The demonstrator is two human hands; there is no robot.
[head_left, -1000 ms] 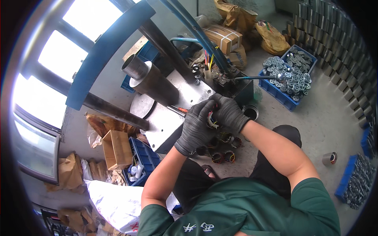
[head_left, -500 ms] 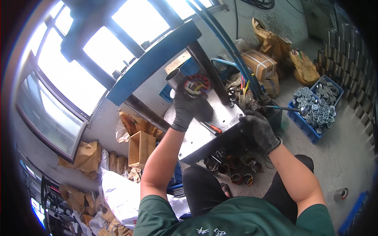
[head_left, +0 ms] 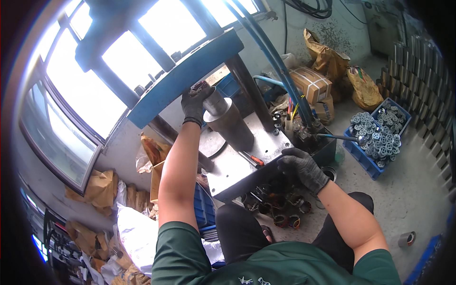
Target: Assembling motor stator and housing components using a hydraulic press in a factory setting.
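My gloved left hand (head_left: 192,105) is closed round a part with a dark reddish top, apparently a wound stator (head_left: 200,87), mostly covered by the glove. It is beside a bright metal sleeve (head_left: 216,103), which sits on a thicker grey steel cylinder (head_left: 230,126). That cylinder stands, looking tilted in this view, on the metal table (head_left: 223,176) of a blue press (head_left: 190,71). Close to the table's front right corner is my gloved right hand (head_left: 304,170), its fingers loosely bent and apart, with nothing seen in them. A tool with an orange handle (head_left: 257,160) lies near the cylinder's foot.
Several wound parts (head_left: 280,219) lie on the floor under the table. A lever (head_left: 336,137) sticks out at the right, towards blue crates (head_left: 365,159) of metal discs. Cartons (head_left: 311,85) and paper sacks (head_left: 365,88) stand behind; a white sack (head_left: 135,232) is at left.
My left hand has moved left and up with the wound part, uncovering the metal sleeve and the steel cylinder. My right hand has shifted slightly down and left.
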